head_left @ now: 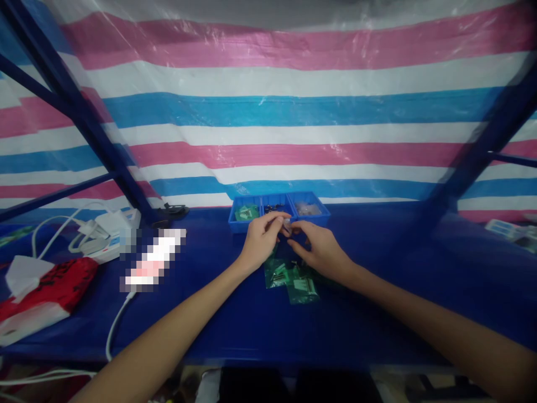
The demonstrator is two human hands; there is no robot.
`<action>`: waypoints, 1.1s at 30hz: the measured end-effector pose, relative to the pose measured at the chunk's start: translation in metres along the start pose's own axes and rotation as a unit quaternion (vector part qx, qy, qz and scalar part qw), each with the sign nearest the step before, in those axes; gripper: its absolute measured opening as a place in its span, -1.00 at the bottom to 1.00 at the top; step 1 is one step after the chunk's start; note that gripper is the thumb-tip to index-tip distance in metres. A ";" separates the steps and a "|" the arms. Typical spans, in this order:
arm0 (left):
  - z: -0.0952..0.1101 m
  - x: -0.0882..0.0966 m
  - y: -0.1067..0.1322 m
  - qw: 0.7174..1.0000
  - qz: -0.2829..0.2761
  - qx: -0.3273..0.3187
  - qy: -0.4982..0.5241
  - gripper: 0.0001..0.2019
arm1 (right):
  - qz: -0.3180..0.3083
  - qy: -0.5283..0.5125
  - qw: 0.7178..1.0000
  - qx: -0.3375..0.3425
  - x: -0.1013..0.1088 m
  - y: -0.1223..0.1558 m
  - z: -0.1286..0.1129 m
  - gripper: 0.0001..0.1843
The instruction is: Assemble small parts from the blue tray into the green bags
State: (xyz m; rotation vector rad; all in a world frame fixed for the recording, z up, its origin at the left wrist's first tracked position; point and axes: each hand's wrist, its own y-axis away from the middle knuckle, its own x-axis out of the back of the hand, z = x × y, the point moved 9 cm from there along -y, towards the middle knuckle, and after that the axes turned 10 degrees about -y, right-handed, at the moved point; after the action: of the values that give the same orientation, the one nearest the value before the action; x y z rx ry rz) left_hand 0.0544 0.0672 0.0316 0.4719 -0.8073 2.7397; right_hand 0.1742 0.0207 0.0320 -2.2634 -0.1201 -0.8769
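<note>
My left hand [260, 240] and my right hand [315, 247] meet over the blue table [377, 291], fingertips pinched together on a small clear piece [287, 226] that I cannot make out well. Below the hands lie a few green circuit boards [291, 277] with dark pin rows. Just behind the hands stands a blue three-part tray [279, 210]: green boards in its left part, small dark parts in the middle, pale parts in the right.
A striped pink, white and blue tarp hangs behind the table. Dark blue frame posts [90, 131] rise left and right. On the left lie a white power strip with cables [103, 232], a red tissue pack [46, 291] and a blurred white object [153, 260].
</note>
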 end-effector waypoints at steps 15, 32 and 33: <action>0.028 -0.024 0.019 0.927 -0.047 -0.215 -0.303 -0.48 | 0.024 -0.035 0.999 -0.035 0.010 -0.003 0.002 -0.84; 0.015 -0.020 0.013 0.927 -0.056 -0.172 -0.329 -0.57 | 0.082 -0.110 0.989 -0.049 0.019 -0.004 0.012 -0.92; 0.016 -0.020 0.013 0.927 -0.061 -0.171 -0.329 -0.56 | 0.079 -0.116 0.989 -0.053 0.018 -0.004 0.013 -0.92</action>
State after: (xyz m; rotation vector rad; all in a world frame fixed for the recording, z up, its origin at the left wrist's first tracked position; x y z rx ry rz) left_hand 0.0724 0.0448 0.0301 1.3376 -1.3170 2.2445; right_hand 0.1942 0.0290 0.0389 -2.4315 0.0031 -0.5463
